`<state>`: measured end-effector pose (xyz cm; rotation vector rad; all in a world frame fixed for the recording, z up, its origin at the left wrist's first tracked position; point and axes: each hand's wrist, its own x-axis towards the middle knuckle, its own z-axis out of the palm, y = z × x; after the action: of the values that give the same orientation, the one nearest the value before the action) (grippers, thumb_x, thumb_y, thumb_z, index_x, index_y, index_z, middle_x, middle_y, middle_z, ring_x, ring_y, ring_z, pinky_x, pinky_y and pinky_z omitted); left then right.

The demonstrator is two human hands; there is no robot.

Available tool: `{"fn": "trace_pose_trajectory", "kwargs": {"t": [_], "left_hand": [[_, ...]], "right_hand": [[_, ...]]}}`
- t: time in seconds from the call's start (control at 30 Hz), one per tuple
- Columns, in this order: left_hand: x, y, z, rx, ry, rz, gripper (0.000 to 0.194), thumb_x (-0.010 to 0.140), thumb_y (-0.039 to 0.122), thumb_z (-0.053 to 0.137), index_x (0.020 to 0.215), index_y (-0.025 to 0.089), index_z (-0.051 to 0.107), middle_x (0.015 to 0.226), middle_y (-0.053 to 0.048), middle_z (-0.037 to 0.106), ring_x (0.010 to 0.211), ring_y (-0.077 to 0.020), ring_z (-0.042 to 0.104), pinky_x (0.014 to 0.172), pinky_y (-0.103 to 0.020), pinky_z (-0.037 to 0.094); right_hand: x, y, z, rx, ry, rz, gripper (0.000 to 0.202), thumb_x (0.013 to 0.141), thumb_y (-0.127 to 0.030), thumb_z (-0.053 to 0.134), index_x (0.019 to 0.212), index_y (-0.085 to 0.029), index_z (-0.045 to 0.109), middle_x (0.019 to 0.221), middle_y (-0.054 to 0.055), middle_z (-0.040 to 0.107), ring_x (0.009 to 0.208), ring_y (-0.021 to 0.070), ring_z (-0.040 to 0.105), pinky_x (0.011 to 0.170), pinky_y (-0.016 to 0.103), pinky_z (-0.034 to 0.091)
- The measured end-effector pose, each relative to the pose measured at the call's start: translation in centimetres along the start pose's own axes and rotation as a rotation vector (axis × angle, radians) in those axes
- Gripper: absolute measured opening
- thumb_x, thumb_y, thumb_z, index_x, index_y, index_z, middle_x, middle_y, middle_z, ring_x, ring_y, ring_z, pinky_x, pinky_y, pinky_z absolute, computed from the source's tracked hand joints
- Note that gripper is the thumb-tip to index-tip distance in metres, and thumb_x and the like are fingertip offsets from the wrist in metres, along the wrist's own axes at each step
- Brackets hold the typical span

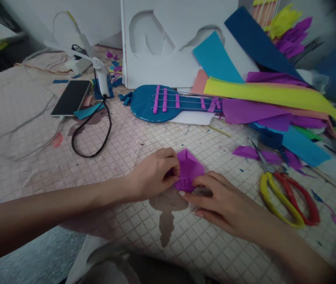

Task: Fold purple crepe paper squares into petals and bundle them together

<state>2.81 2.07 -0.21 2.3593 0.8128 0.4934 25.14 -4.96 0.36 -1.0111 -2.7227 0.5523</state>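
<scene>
A small piece of purple paper (189, 169) with folded edges lies on the table between my hands. My left hand (159, 171) pinches its left edge, the fingers curled and pressed together. On the lower right edge, the thumb and fingers of my right hand (215, 195) close round the same paper. The fingertips hide parts of its border. To the right of my right hand lie scissors (270, 169) with one yellow and one red handle, blades pointing away from me.
Behind my hands lies a blue paper guitar (144, 103) with purple bars and pale strings. Coloured paper strips (262, 92) pile up at the right. A phone (72, 98) on a cable and a white stand (100, 75) with a black loop are at the left. A white board (174, 71) stands behind.
</scene>
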Motion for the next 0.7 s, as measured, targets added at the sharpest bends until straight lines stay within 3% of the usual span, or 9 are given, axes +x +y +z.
{"fn": "trace_pose_trajectory", "kwargs": {"t": [0.17,0.37,0.53,0.7], "left_hand": [[-0.6,0.2,-0.4,-0.016,0.088,0.058,0.011,0.084,0.009,0.051,0.085,0.014,0.061,0.090,-0.006,0.058,0.086,-0.0163,0.055,0.078,-0.031,0.049],[-4.1,0.4,-0.5,0.340,-0.011,0.422,0.020,0.093,0.019,0.050,0.111,0.015,0.059,0.111,-0.006,0.064,0.106,-0.0202,0.054,0.095,-0.038,0.041],[-5.5,0.1,0.0,0.498,-0.099,0.383,0.041,0.095,0.032,0.046,0.131,0.013,0.048,0.125,-0.007,0.059,0.117,-0.0234,0.047,0.106,-0.044,0.028],[-5.6,-0.3,0.0,0.552,-0.078,0.333,0.043,0.095,0.035,0.045,0.133,0.014,0.046,0.130,-0.007,0.056,0.119,-0.0252,0.046,0.106,-0.047,0.029]], "right_hand": [[0.1,-0.1,-0.1,0.000,0.008,0.008,0.031,0.092,-0.026,0.048,0.121,-0.025,0.059,0.109,0.010,0.054,0.102,0.0233,0.051,0.085,0.041,0.048],[0.1,-0.2,-0.2,0.016,-0.016,0.020,0.028,0.093,-0.027,0.047,0.119,-0.025,0.059,0.109,0.009,0.051,0.104,0.0230,0.048,0.088,0.040,0.047],[0.2,-0.1,-0.2,0.007,-0.015,0.028,0.029,0.093,-0.026,0.047,0.120,-0.026,0.058,0.109,0.009,0.051,0.104,0.0232,0.048,0.087,0.040,0.047],[0.2,-0.1,-0.2,-0.001,-0.004,0.023,0.029,0.093,-0.026,0.047,0.119,-0.026,0.059,0.108,0.009,0.052,0.103,0.0227,0.050,0.086,0.039,0.047]]}}
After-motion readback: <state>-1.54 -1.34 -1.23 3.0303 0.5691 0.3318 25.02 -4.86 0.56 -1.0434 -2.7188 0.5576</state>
